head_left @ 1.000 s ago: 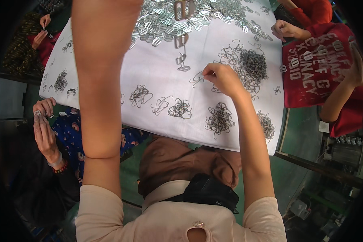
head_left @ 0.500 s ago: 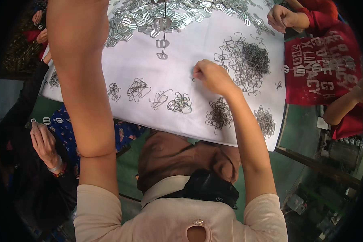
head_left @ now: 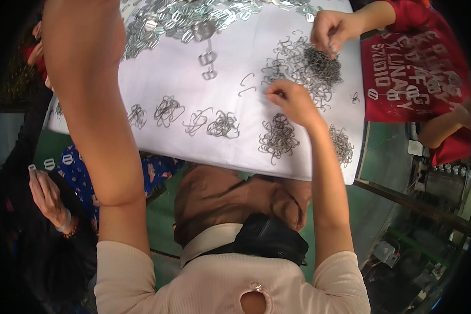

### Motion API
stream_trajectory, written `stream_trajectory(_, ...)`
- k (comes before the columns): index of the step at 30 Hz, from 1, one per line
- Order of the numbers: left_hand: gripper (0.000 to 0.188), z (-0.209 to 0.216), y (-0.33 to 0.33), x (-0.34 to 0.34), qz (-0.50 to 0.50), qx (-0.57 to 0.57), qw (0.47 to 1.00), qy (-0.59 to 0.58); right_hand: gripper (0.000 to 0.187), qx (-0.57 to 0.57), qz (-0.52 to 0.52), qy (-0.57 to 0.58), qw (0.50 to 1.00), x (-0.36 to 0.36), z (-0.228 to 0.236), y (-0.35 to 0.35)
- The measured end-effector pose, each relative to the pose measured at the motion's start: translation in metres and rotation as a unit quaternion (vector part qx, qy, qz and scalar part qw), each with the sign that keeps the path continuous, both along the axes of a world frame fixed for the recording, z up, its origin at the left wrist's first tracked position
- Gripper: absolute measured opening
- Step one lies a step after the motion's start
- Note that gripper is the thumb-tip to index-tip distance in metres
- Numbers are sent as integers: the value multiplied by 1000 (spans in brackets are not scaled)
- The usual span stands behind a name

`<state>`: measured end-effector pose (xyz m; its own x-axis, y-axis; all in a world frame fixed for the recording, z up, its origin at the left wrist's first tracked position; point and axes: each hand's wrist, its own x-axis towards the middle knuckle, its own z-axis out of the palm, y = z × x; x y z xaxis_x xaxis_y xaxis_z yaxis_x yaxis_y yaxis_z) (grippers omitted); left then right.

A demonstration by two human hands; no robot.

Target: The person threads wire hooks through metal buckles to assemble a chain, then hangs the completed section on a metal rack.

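Observation:
My right hand (head_left: 292,100) is held over the white cloth, its fingers curled in a pinch; whatever may be between them is too small to make out. Beside its fingertips lie a couple of loose bent wire hooks (head_left: 247,83). Just beyond it spreads a large tangled heap of wire hooks (head_left: 322,65). My left forearm (head_left: 91,99) runs up past the top edge, so the hand itself is out of sight. To the right of that arm hangs a short string of silver slotted buckles (head_left: 208,58), its upper end blurred.
Silver buckles (head_left: 167,21) are piled along the far side. Small hook heaps (head_left: 280,137) line the near edge of the white-covered table (head_left: 204,149). At right a co-worker's hand (head_left: 332,31) reaches over the large heap; at left another person's hand (head_left: 49,196) holds strung buckles.
My right hand has moved right, toward the hook heap, and loose hooks now show beside it. The right co-worker's hand has come in over that heap. The view has shifted slightly.

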<state>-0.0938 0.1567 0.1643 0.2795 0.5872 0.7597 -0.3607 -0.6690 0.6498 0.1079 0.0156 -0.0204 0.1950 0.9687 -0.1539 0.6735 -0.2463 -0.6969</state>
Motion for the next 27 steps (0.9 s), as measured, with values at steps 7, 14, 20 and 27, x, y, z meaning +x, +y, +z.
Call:
stream_trajectory(7,27,-17,53,-46,-17,-23,997,77,14,47,17,-193,980,-27,-20,26)
stream_trajectory(14,29,-9,16,-46,57,9,992,114,17,96,-239,228,939,11,6,-26)
stream_trajectory(20,30,-11,11,-49,24,-21,994,107,24,213,-321,386,838,18,84,-40)
stream_trajectory(27,28,-9,10,-56,7,-14,998,59,11,397,-262,23,879,-7,96,-51)
